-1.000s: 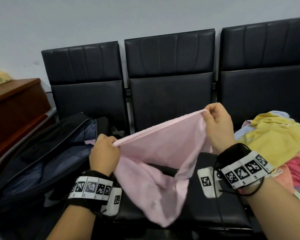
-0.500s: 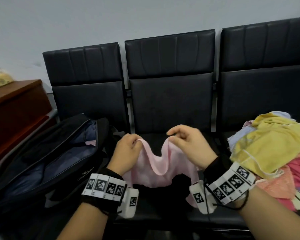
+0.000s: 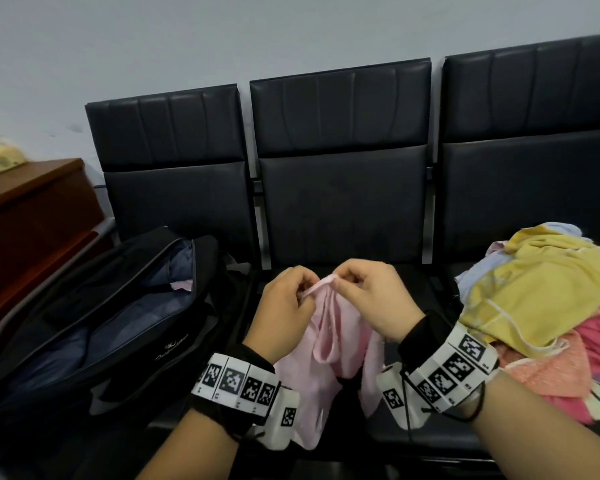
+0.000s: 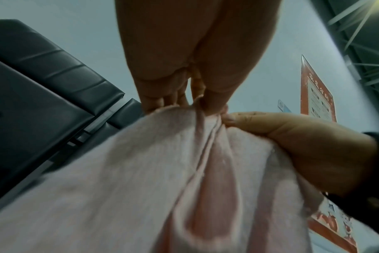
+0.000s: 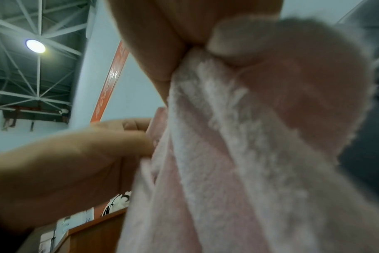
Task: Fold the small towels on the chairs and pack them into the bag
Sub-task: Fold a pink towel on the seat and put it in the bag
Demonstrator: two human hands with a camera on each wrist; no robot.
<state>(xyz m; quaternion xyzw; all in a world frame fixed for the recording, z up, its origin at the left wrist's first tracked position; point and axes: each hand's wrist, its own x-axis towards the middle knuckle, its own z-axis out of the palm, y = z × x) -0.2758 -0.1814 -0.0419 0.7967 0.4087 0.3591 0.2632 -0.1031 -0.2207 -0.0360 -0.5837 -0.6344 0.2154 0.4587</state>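
Pinching pink towel (image 3: 329, 337) top edge | L grip (image 3: 284, 306) + R grip (image 3: 378, 299) both clamped | hangs bunched, creased

Towel pile (image 3: 548, 306) cut off, seemingly.

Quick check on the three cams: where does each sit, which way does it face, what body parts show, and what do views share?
Head: on the head, facing forward and down at the chairs, bag and towel pile; left hand, right hand and forearms show.
Left wrist: under the left hand, facing up along the fingers; right hand enters.
Right wrist: under the right hand, facing up toward the ceiling; left hand enters.
Shared: all three show both hands pinching the pink towel.
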